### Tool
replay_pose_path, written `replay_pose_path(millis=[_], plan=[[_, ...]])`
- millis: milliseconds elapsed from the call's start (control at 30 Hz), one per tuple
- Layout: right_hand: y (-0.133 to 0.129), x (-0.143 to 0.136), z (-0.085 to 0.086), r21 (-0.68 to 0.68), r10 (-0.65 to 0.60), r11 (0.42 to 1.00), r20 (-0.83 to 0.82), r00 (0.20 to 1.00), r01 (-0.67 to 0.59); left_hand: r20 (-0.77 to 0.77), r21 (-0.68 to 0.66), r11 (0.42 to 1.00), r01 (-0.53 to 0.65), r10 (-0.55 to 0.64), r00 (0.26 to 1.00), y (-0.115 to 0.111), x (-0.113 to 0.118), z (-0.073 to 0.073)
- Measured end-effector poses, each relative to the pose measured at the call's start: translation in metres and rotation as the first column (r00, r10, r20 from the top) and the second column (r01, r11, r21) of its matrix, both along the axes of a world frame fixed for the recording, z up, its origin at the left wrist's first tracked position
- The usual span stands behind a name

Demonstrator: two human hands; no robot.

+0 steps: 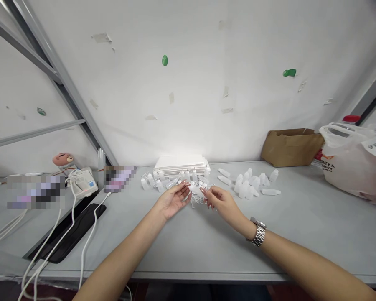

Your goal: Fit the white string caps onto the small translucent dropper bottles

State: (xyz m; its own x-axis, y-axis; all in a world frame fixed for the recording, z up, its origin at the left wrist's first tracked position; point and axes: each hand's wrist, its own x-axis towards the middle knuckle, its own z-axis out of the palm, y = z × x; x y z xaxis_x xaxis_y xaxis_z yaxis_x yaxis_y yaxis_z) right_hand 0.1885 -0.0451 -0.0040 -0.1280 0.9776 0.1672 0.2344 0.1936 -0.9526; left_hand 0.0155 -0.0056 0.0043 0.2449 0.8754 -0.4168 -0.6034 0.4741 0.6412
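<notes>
Close together over the middle of the table, both my hands are at a small translucent plastic bottle (195, 190). My left hand (174, 200) is palm up, its thumb and index fingertips pinched at the bottle's left end; what exactly lies between them is too small to make out. On the other side, my right hand (218, 197) pinches the bottle between thumb and fingers. White strings (194, 201) lie beneath the hands. Several capped small bottles (150, 179) stand behind my left hand, with a loose group of similar bottles (246, 184) off to the right.
A stack of white sheets or boxes (180, 162) lies against the wall. Toward the right are a brown cardboard box (291, 148) and a white plastic bag (347, 167). A power strip (81, 184), white cables (92, 234) and a black oblong item (77, 234) occupy the left.
</notes>
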Motion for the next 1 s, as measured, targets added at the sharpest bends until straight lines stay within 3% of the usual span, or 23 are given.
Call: replay_pose_path(millis=[533, 800, 1000], plan=[[-0.0056, -0.0024, 0.0049, 0.072, -0.053, 0.997, 0.149, 0.987, 0.043, -0.06, 0.01, 1.0, 0.001, 0.0, 0.998, 0.0003, -0.0005, 0.0], [-0.0058, -0.0029, 0.0003, 0.195, -0.132, 0.977, 0.263, 0.956, 0.081, -0.08, 0.017, 1.0, 0.002, -0.001, 0.997, -0.0003, -0.0002, 0.0007], [-0.0062, -0.0028, 0.0006, 0.195, -0.114, 0.979, 0.244, 0.963, 0.067, -0.08, 0.014, 1.0, 0.009, -0.008, 0.997, 0.0011, -0.0011, -0.0025]])
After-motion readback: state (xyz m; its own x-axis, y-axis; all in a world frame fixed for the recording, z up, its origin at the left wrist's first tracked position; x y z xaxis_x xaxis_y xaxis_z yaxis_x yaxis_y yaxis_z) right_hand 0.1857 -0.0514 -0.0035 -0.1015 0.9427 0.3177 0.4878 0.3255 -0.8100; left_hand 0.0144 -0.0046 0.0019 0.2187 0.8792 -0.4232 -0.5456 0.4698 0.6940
